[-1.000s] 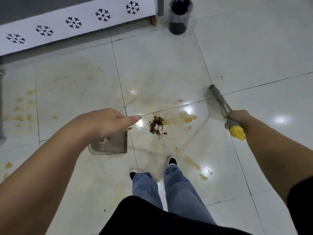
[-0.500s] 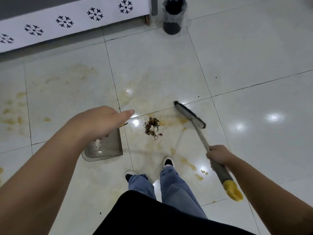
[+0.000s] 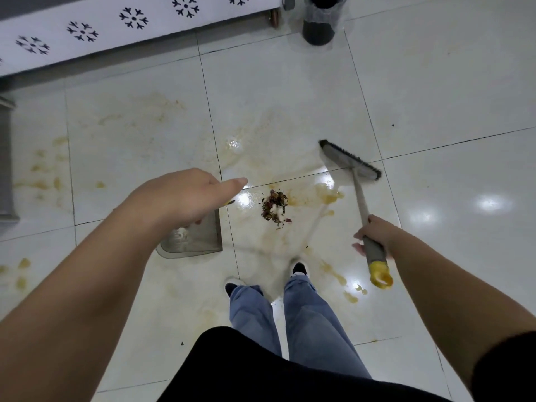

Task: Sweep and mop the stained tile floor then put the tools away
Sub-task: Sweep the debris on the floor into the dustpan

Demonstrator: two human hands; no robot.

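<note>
No writing or brand reads anywhere, only black snowflake prints on the white panel (image 3: 116,27). My right hand (image 3: 374,232) grips the broom (image 3: 359,195) by its grey handle above the yellow end, bristle head on the tile floor (image 3: 290,91) right of the debris pile (image 3: 274,208). My left hand (image 3: 185,195) hides the dustpan (image 3: 194,239) handle, so its grip I cannot tell; the bin (image 3: 319,21) is cut off at the top.
</note>
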